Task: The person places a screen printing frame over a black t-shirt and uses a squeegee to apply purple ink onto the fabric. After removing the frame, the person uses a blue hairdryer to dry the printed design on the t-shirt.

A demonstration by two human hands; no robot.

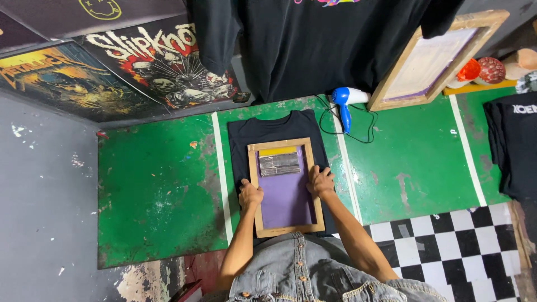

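Observation:
A wooden screen-printing frame (255, 190) with purple mesh lies flat on a black T-shirt (268, 127) spread on the green table (162, 184). A squeegee (279, 163) with a yellow strip and grey ink sits across the upper part of the mesh. My left hand (250, 196) presses on the frame's left rail. My right hand (320, 182) rests on the right rail, fingers spread over the wood.
A blue and white hair dryer (345, 100) with a black cord lies behind the shirt. A second wooden screen (430, 61) leans at the back right. Black shirts hang above (313, 45), and another one lies at the far right (517, 145). Printed posters (140, 61) cover the left wall.

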